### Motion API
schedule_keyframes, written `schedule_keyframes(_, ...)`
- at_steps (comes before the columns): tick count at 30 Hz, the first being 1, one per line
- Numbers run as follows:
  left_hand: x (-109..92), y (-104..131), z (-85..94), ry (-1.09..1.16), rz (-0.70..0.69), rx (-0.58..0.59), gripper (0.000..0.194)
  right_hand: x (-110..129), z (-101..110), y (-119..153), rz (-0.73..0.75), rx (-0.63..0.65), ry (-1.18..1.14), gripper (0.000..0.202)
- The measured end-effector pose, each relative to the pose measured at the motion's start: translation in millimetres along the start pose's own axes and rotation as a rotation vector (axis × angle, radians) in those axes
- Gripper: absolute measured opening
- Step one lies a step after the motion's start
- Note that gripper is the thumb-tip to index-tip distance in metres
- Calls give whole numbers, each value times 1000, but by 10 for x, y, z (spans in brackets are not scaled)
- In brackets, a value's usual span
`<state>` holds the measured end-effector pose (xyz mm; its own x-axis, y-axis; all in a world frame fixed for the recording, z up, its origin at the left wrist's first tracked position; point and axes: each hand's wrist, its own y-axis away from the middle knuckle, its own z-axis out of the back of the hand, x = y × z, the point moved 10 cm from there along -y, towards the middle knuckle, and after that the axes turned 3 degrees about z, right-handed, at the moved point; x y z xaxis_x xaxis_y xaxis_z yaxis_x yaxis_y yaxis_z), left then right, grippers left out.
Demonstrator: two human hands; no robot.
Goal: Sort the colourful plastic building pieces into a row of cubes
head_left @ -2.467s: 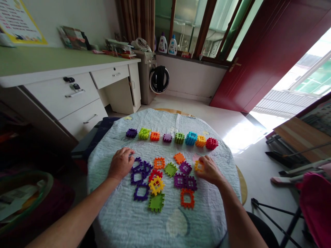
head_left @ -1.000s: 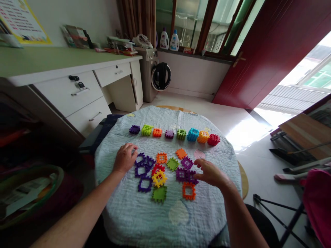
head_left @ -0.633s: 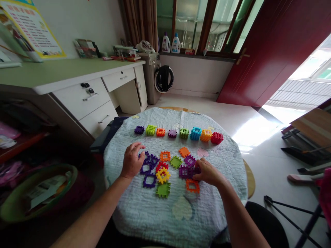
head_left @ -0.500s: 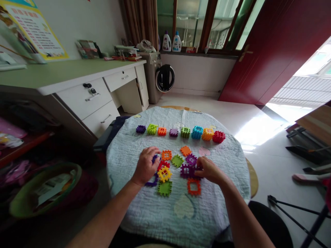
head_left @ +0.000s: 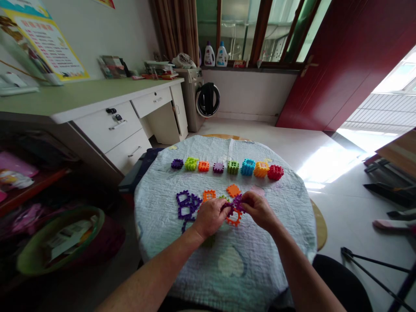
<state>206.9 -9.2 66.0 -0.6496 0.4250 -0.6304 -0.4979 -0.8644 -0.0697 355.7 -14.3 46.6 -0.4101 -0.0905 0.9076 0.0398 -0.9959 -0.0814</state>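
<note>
Crinkled cloth (head_left: 260, 258) covers round tabletop (head_left: 321, 223)

Near centre, left hand (head_left: 212, 216) and right hand (head_left: 261, 209), close together, pinch notched purple plastic (head_left: 238, 202); an orange frame (head_left: 232, 223) shows toward six o'clock. Dark-purple frames (head_left: 185, 205) lie at nine, cubelike blocks (head_left: 233, 167) toward twelve.

No text can be read with certainty. The yellow-bordered wall poster (head_left: 66, 64) carries a heading of large red Chinese characters (head_left: 37, 26) above rows of smaller print (head_left: 59, 47), all blurred. Labels on the purple-capped detergent bottle (head_left: 209, 55) and blue-capped detergent bottle (head_left: 222, 56) are too small.
</note>
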Motion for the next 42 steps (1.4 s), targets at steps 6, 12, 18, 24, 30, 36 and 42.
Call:
schedule_keyframes(6, 228, -17, 238, 27, 98, -152, 13, -208, 107, -41, -88, -73, -153, 16)
schedule_keyframes(12, 192, -26, 345, -8, -8, -220, 14, -257, -63, -25, -107, -18, -113, 13)
schedule_keyframes(18, -104, -34, 71, -194, -186, -86, 45, -135, -76, -31, -20, -3, -121, 11)
schedule_keyframes(24, -73, -147, -85, -206, -123, -36, 16, -119, -45, -29, -12, -24, -209, 15)
schedule_keyframes(30, -21, -167, -82, -171, -99, -73, 13, -127, 298, -22, -60, -279, -476, 28)
schedule_keyframes(36, -64, -140, -24, -38, -158, -86, 27, -261, 416, 17, -190, -273, -373, 35)
schedule_keyframes(42, 146, -141, 101, 69, -84, -97, 19, -395, 372, 5, -192, -236, -67, 24)
